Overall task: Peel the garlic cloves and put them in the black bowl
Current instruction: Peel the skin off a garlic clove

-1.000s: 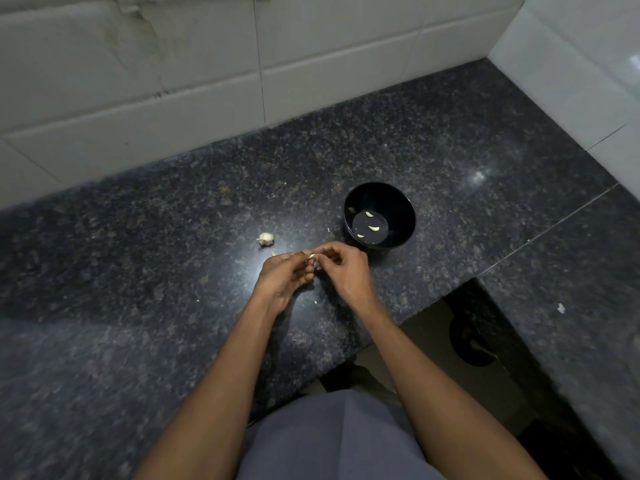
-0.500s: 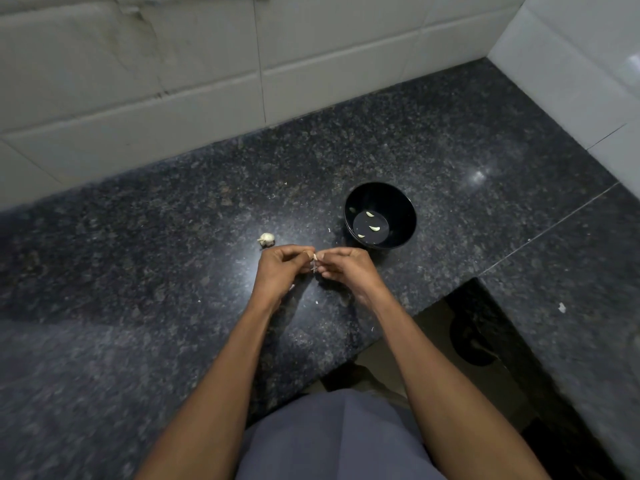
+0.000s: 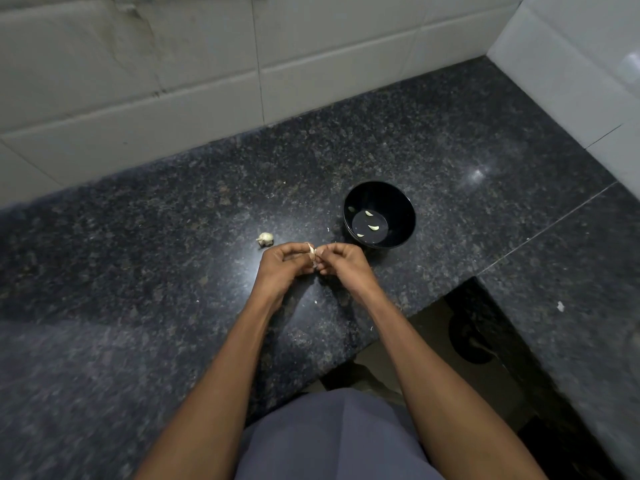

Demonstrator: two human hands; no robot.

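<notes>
- Left hand (image 3: 280, 268) and right hand (image 3: 341, 263) meet above the table (image 3: 138, 306), both pinching one garlic clove (image 3: 312, 252) between thumb and fingertips; fingers curled in tight, nothing else held.
- Clove sits at the gap between the two hands, just in front of the black bowl (image 3: 379, 213), not touching it.
- Bowl holds a few peeled cloves (image 3: 373, 227) on its bottom; task looks partly done.
- More garlic (image 3: 265, 238) lies on the table just left of the hands, apparently still in its skin.
- Handling guess: clove is tiny, light and firm; the skin is thin, dry and papery, so it tears in bits rather than coming off whole.
- Best hold: one hand pinches the body of the clove, the other nips a loose skin edge at the tip and pulls away.
- Peeled clove likely gets slick and slightly sticky; easy to flick out of a fingertip pinch, so keep it low over the table.
- Bowl looks light and could slide if bumped; drop cloves in from above, don't push the rim.
- White skin flecks (image 3: 316, 301) scattered on the table near the hands.
</notes>
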